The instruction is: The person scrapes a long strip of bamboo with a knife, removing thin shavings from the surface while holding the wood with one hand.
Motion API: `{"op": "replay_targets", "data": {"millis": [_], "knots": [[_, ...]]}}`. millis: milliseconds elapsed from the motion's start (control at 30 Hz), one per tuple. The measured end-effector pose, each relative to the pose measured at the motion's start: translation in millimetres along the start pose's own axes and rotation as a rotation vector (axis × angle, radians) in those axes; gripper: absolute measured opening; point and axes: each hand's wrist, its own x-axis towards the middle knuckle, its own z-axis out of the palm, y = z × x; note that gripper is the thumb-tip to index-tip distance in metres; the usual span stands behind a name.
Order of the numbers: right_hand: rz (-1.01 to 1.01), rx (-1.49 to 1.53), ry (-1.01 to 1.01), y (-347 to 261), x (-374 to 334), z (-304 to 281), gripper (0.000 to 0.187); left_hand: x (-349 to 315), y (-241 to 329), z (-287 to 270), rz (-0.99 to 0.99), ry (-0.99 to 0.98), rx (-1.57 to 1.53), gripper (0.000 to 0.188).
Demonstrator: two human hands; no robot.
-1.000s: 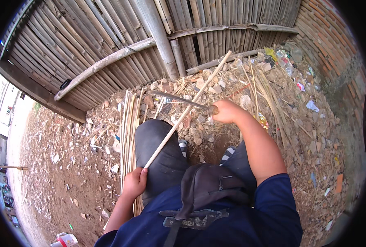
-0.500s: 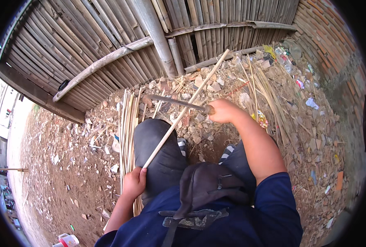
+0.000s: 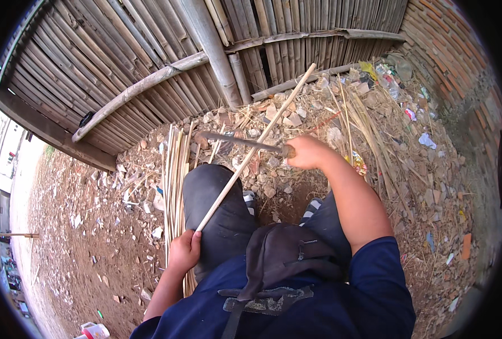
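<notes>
My left hand (image 3: 184,250) is closed around the near end of a long pale bamboo strip (image 3: 224,193). The strip slants across my left knee and rises away toward the fence. In my right hand (image 3: 309,152) is the wooden handle of a long dark-bladed knife (image 3: 240,140), fingers wrapped round it. The blade points left and crosses the strip beyond my knees; whether it bites into the strip I cannot tell. Beside my left leg lies a bundle of split bamboo strips (image 3: 174,186), partly hidden by the leg and forearm.
A bamboo fence (image 3: 143,62) stands ahead, with a brick wall (image 3: 457,62) at the right. Loose bamboo strips (image 3: 375,135) lie right of my hand. Stones, straw and plastic litter (image 3: 391,82) cover the ground. A white and red container (image 3: 95,330) sits at lower left.
Almost nothing differs. The far end of the strip has shifted very slightly toward the fence; both hands keep their grip and place.
</notes>
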Motion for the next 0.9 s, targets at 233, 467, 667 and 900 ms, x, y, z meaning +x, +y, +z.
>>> {"op": "replay_targets", "data": {"millis": [233, 467, 667, 900], "knots": [[0.102, 0.077, 0.093, 39, 15, 6, 0.033, 1, 4, -3, 0.018, -0.004, 0.019, 0.038], [0.056, 0.05, 0.005, 11, 12, 11, 0.037, 0, 1, -2, 0.027, -0.003, 0.01, 0.038], [0.082, 0.053, -0.019, 30, 14, 4, 0.029, 0, 2, 0, 0.045, 0.023, 0.036, 0.038], [0.123, 0.075, 0.038, 14, 8, 7, 0.028, -1, 3, 1, 0.041, 0.037, 0.02, 0.037]]}}
